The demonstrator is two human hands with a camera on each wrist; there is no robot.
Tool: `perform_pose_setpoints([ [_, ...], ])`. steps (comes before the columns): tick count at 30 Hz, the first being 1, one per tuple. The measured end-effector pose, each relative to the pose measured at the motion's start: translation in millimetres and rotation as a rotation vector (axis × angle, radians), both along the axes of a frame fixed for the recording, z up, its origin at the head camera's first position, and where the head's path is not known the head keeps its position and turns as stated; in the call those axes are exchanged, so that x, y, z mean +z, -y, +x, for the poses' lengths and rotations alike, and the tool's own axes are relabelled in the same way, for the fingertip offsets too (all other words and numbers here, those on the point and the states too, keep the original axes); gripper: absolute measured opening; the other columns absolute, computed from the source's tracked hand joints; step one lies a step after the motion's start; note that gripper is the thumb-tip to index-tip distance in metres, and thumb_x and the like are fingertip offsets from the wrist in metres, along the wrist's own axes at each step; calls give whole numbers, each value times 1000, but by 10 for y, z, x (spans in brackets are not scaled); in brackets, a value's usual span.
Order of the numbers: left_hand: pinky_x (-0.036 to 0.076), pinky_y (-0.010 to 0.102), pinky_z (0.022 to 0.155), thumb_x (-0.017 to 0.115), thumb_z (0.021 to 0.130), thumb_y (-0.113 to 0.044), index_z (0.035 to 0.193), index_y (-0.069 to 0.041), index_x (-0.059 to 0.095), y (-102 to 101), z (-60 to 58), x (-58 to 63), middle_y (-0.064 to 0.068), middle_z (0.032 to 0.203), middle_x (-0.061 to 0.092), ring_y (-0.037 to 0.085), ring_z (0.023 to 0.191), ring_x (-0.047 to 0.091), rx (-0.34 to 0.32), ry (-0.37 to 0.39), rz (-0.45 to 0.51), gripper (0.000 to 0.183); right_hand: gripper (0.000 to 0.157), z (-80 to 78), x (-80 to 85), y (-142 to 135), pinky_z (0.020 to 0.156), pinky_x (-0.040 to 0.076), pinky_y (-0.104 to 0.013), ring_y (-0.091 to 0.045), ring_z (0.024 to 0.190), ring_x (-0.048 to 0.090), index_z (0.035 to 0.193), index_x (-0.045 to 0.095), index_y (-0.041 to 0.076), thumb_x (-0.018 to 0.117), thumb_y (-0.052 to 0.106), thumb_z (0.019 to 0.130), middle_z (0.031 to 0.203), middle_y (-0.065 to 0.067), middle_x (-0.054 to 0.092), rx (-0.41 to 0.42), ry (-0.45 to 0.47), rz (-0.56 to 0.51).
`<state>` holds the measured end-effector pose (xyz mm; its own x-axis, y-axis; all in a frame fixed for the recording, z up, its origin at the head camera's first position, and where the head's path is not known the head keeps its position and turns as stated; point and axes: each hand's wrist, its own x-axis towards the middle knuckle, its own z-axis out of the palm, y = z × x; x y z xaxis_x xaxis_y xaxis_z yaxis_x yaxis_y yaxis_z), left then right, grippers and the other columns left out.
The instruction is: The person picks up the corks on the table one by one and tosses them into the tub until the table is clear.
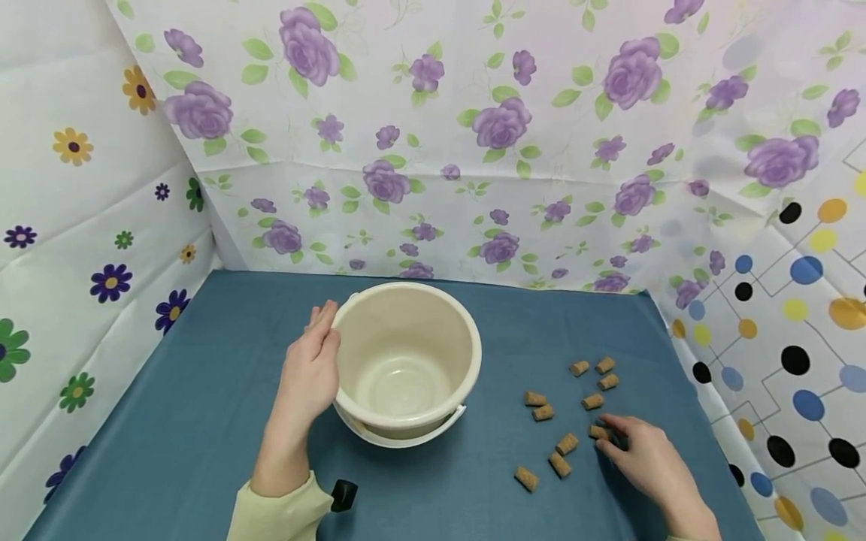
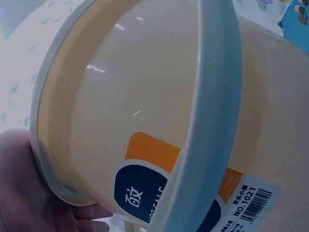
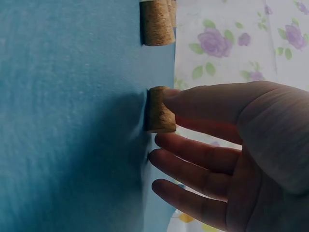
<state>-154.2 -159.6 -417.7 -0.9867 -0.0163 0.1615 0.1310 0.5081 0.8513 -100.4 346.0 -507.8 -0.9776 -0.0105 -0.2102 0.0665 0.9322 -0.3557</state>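
A cream plastic bucket [image 1: 476,353] stands upright on the blue cloth, its white handle [image 1: 406,443] lowered at the front. Against the bucket's left side rests my left hand [image 1: 313,368], fingers extended along the outside below the rim. The left wrist view shows the bucket's label [image 2: 140,191] and part of that hand at lower left. On the right, my right hand [image 1: 643,454] pinches a wine cork [image 1: 598,432] between thumb and index finger. In the right wrist view this cork [image 3: 159,116] still touches the cloth, and the other fingers stay apart from it.
Several more corks lie scattered between the bucket and my right hand, including a cork [image 1: 526,479] nearest the front and a cork [image 1: 605,365] farther back. A black object [image 1: 343,496] shows beside my left sleeve. Patterned sheets [image 1: 433,150] enclose the back and sides.
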Motion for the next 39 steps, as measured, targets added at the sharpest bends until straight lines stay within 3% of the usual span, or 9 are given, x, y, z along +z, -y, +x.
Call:
perform_pose_setpoints([
  [11,16,55,131,37,117,-14,164,1,36,-5,10,15,15,173,30,32,163,16,-29,-86,-99,50,47,4,-45,29,92,56,-64,-47,118,67,137,72,2,83,19,95,129,-25,70,-4,-33,31],
  [24,17,54,131,36,117,-12,164,1,36,-6,16,11,16,172,31,32,163,17,-30,-91,-118,49,30,-9,-60,53,85,60,-58,-38,107,71,124,79,9,82,16,96,120,-15,75,-1,-51,31],
  [39,16,52,131,35,117,-13,164,1,37,-8,4,-1,16,172,32,32,163,18,-33,-98,-120,49,23,-11,-81,55,83,59,-58,-39,105,71,118,81,9,82,13,95,117,-16,75,-37,-53,55],
])
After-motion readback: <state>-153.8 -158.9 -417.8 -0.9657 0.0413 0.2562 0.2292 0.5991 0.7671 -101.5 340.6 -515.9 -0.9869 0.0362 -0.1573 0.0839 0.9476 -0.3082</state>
